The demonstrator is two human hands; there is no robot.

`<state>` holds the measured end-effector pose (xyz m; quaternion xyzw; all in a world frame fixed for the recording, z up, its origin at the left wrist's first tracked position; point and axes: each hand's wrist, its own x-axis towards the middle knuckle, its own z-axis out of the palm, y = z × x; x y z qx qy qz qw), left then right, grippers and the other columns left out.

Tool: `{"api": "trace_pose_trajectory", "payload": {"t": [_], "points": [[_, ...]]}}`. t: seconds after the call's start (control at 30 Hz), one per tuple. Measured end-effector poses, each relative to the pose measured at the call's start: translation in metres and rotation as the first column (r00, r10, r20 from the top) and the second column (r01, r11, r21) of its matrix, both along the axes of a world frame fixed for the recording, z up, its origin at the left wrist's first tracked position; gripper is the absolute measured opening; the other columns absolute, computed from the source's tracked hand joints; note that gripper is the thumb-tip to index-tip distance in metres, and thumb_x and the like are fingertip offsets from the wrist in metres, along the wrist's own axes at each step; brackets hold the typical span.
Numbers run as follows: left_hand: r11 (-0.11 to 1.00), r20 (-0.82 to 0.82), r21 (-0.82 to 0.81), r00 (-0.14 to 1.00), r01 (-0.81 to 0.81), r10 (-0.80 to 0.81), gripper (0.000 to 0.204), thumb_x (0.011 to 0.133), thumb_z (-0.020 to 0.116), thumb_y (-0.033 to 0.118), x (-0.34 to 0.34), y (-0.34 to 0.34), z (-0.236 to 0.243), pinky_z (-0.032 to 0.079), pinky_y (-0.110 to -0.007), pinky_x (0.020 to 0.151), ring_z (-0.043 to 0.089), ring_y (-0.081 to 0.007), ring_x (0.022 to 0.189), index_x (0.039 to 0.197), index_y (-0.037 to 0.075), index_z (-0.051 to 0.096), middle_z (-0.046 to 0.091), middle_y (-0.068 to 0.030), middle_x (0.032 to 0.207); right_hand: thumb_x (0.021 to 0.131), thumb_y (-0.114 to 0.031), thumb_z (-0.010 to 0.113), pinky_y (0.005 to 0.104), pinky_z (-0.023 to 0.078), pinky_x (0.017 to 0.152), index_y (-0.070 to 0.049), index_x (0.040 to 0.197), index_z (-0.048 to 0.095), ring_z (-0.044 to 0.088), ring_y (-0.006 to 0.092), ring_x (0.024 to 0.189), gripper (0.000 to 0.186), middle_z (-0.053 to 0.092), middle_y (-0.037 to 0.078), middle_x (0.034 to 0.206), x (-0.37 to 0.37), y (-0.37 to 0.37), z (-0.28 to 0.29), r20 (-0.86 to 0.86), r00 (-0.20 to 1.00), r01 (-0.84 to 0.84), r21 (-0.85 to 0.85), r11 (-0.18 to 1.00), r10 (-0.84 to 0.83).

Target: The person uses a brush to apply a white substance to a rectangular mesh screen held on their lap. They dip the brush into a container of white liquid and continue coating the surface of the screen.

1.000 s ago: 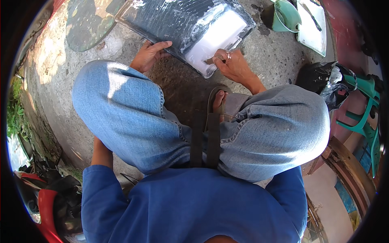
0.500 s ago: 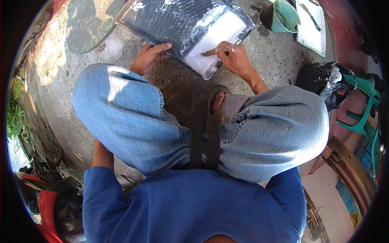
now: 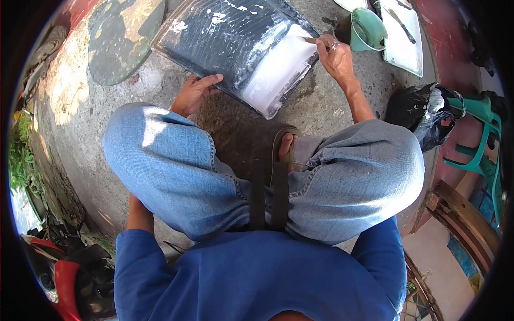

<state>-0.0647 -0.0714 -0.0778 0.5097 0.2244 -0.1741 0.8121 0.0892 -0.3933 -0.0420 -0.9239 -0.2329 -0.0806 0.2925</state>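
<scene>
Rough concrete ground [image 3: 326, 104] lies under a black rimmed panel [image 3: 219, 51], top center, its right part covered by white coating [image 3: 276, 67]. Upper right, a green bucket [image 3: 369, 32]. The left hand [image 3: 194, 93] grips the panel's lower edge; the right hand [image 3: 337, 58] clasps a brown tool [image 3: 310, 39].

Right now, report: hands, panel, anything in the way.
Left hand gripping dark panel, near edge. Right hand holding flat tool by white coating. Coating covers panel's right side only partly. Green bucket close beside right hand.
</scene>
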Motion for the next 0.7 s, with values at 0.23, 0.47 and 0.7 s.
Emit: {"api": "trace_pose_trajectory", "payload": {"t": [0.23, 0.47, 0.7], "points": [[0.999, -0.002, -0.027, 1.000, -0.018, 0.018, 0.024, 0.086, 0.058, 0.007, 0.001, -0.003, 0.004, 0.048, -0.038, 0.085, 0.059, -0.0190, 0.098, 0.110, 0.003, 0.055, 0.061, -0.0073, 0.105, 0.084, -0.015, 0.056, 0.0394, 0.046, 0.054, -0.003, 0.085, 0.060, 0.059, 0.0355, 0.059, 0.013, 0.058, 0.019, 0.066, -0.023, 0.005, 0.007, -0.027, 0.996, -0.086, -0.021, 0.996, 0.086], [0.999, 0.023, -0.026, 0.999, -0.038, 0.039, 0.025, 0.086, 0.058, 0.007, 0.000, -0.004, 0.001, 0.049, -0.038, 0.083, 0.059, -0.0191, 0.097, 0.110, 0.003, 0.054, 0.061, -0.0072, 0.104, 0.085, -0.015, 0.056, 0.0399, 0.046, 0.055, -0.003, 0.088, 0.059, 0.059, 0.0357, 0.060, 0.013, 0.060, 0.019, 0.069, -0.021, 0.006, 0.007, -0.065, 0.986, -0.159, -0.048, 0.986, 0.156], [0.999, -0.005, -0.027, 1.000, -0.028, 0.028, 0.026, 0.086, 0.059, 0.006, 0.000, -0.002, 0.001, 0.049, -0.038, 0.084, 0.059, -0.0187, 0.098, 0.111, 0.004, 0.054, 0.062, -0.0067, 0.104, 0.084, -0.017, 0.052, 0.0439, 0.048, 0.061, -0.006, 0.088, 0.059, 0.060, 0.0378, 0.066, 0.014, 0.062, 0.020, 0.074, -0.022, 0.014, 0.006, -0.042, 0.977, -0.212, -0.088, 0.973, 0.209]]}}
